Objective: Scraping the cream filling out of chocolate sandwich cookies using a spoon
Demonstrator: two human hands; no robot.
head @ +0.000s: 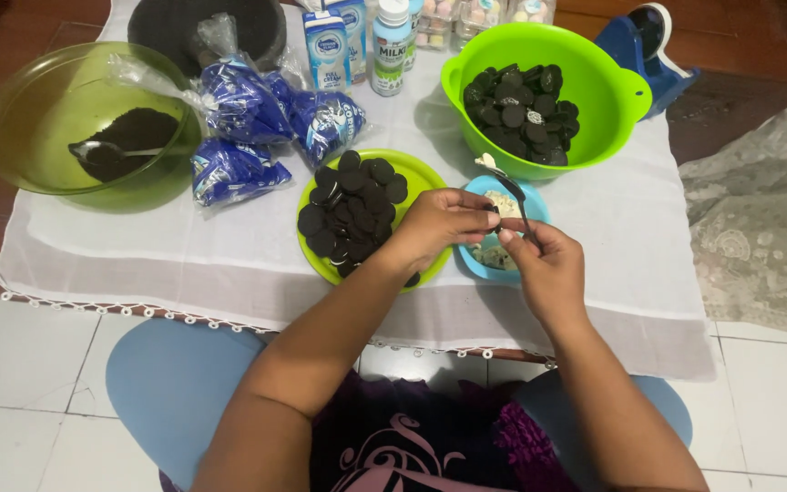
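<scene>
- Dark cookie half (495,216) pinched in fingertips of left hand (439,223), just above small blue bowl (535,205).
- Metal spoon (514,193) held in right hand (548,264), grip closed around the handle, white cream on the tip.
- Just left, green plate (421,173) full of dark cookie halves.
- Further back, green colander bowl (594,87) with more cookies.
- Far left, clear green bowl (20,109) with black crumbs, blue cookie packs (257,118) beside.
- All on counter under white cloth (175,237).
</scene>
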